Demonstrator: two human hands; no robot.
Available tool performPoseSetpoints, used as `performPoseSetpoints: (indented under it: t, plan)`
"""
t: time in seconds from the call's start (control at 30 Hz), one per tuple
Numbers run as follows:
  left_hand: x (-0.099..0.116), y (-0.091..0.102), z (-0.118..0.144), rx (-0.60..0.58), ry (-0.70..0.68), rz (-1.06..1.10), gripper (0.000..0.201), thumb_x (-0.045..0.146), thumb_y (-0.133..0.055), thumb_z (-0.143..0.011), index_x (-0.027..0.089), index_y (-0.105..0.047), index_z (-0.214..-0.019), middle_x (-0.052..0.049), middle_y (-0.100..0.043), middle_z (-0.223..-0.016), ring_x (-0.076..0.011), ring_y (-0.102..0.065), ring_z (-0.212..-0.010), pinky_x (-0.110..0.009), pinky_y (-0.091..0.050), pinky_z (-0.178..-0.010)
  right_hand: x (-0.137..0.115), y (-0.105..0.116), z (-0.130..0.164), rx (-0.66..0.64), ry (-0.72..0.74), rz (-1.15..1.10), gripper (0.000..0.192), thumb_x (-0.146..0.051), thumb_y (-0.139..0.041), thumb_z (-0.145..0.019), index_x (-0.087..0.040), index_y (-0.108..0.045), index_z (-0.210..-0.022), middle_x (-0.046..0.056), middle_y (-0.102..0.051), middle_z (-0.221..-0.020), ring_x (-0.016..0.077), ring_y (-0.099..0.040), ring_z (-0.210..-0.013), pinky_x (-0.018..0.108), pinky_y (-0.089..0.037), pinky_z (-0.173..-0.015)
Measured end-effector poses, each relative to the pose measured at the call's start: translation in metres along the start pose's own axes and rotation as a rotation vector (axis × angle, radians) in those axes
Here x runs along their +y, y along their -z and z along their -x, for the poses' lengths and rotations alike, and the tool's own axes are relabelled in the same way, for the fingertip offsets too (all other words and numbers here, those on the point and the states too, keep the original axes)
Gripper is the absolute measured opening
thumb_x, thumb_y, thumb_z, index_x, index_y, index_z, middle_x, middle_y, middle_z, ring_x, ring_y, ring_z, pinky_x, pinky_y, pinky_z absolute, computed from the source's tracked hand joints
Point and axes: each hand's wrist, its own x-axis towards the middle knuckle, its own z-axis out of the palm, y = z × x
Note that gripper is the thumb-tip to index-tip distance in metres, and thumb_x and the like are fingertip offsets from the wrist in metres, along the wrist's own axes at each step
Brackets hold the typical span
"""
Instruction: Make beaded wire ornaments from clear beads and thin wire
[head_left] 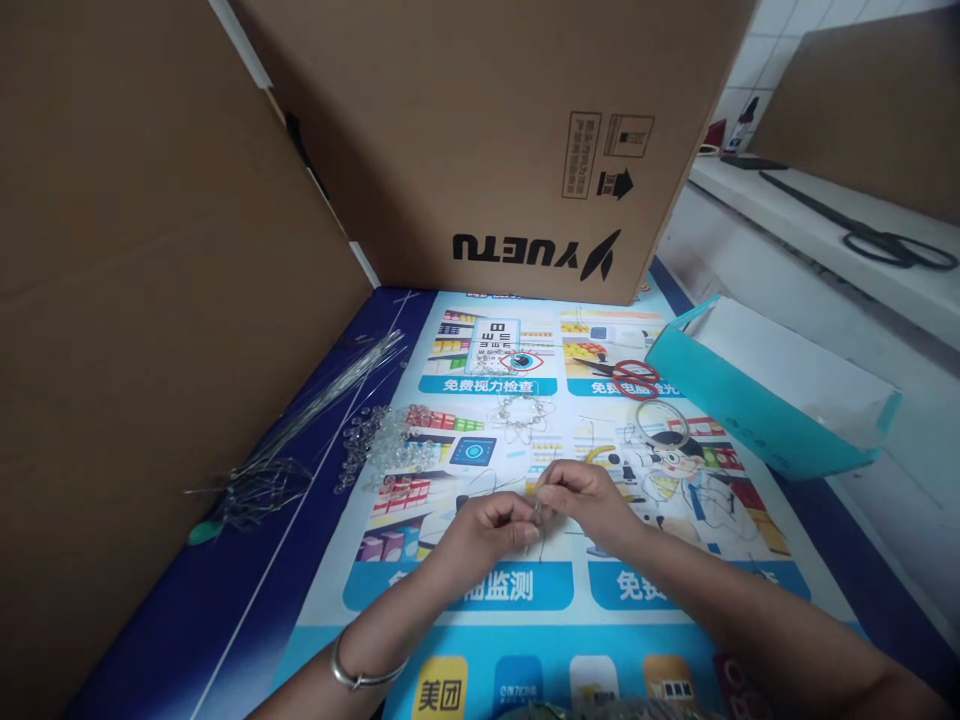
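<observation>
My left hand [495, 527], with a silver bangle [360, 678] on its wrist, is closed in a pinch low over the printed mat. Against it, fingertips nearly touching, my right hand [589, 502] is pinched too. Between them is a small clear beaded piece [538, 512] with thin wire; its details are too small to make out. Just beyond the hands lies a beaded wire ring [521, 410] with loops. Clear loose beads [386, 445] are heaped to the left, beside a bundle of thin wires [322, 395].
Red-handled scissors [636, 379] and a wire coil [663, 424] lie at the right, near an open turquoise box [780, 440]. Cardboard panels [495, 150] stand behind and left. Large black scissors [885, 240] rest on a white ledge [825, 225].
</observation>
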Motion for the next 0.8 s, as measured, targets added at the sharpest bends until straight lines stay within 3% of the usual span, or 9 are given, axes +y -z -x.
performPoseSetpoints:
  t: [0.17, 0.3, 0.6, 0.8]
  plan:
    - [-0.0001, 0.0002, 0.0015, -0.123, 0.117, 0.313, 0.020, 0.027, -0.068, -0.069, 0.011, -0.060, -0.077, -0.001, -0.061, -0.064, -0.0070, -0.048, -0.052, -0.020, -0.035, -0.052, 0.0044, -0.0017, -0.0012, -0.012, -0.055, -0.134, 0.024, -0.037, -0.059, -0.076, -0.016, -0.053, -0.068, -0.002, -0.057, -0.060, 0.0084, -0.052, -0.054, 0.022, -0.041, -0.054]
    - [-0.0014, 0.0015, 0.0001, -0.159, 0.193, 0.432, 0.025, 0.031, -0.071, -0.065, 0.011, -0.060, -0.075, -0.002, -0.061, -0.063, -0.0055, -0.046, -0.048, -0.018, -0.030, -0.047, 0.0062, -0.0045, -0.0016, 0.022, -0.089, -0.153, 0.024, -0.036, -0.060, -0.077, -0.016, -0.051, -0.067, -0.004, -0.055, -0.055, 0.0077, -0.050, -0.050, 0.021, -0.038, -0.051]
    - [-0.0005, 0.0041, -0.0018, -0.173, 0.229, 0.421, 0.022, 0.027, -0.069, -0.069, 0.010, -0.061, -0.079, -0.004, -0.064, -0.070, -0.0070, -0.052, -0.054, -0.019, -0.033, -0.050, 0.0059, -0.0043, -0.0024, 0.027, -0.122, -0.148, 0.021, -0.035, -0.059, -0.077, -0.017, -0.052, -0.071, -0.004, -0.055, -0.055, 0.0082, -0.051, -0.051, 0.021, -0.039, -0.051]
    - [-0.0006, 0.0032, -0.0007, -0.187, 0.205, 0.399, 0.021, 0.027, -0.069, -0.069, 0.010, -0.059, -0.078, -0.005, -0.065, -0.072, -0.0124, -0.060, -0.062, -0.020, -0.036, -0.050, 0.0056, -0.0033, -0.0027, 0.007, -0.110, -0.101, 0.021, -0.036, -0.058, -0.078, -0.016, -0.054, -0.072, -0.003, -0.056, -0.057, 0.0086, -0.052, -0.053, 0.022, -0.041, -0.054]
